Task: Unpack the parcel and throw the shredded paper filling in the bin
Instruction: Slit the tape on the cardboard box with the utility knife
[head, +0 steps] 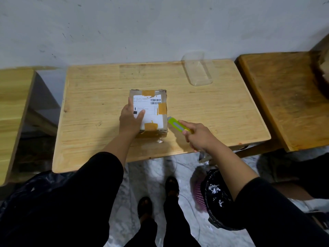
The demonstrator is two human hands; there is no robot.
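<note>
Right grip (199, 136) around green box cutter (178, 126), tip beside taped parcel (153, 111).

Plain back room or store-room used for packing work, not a furnished living space: bare grey wall (124, 24), scuffed and marked, runs along the far side. Three unfinished wooden tables stand in a row against it, the middle worktop (213, 113) pale, the right one (284, 97) darker and stained. Near side, pale marbled floor (147, 168) littered with white scraps; a pink mesh bin (200, 195) lined with a black bag sits right.
</note>
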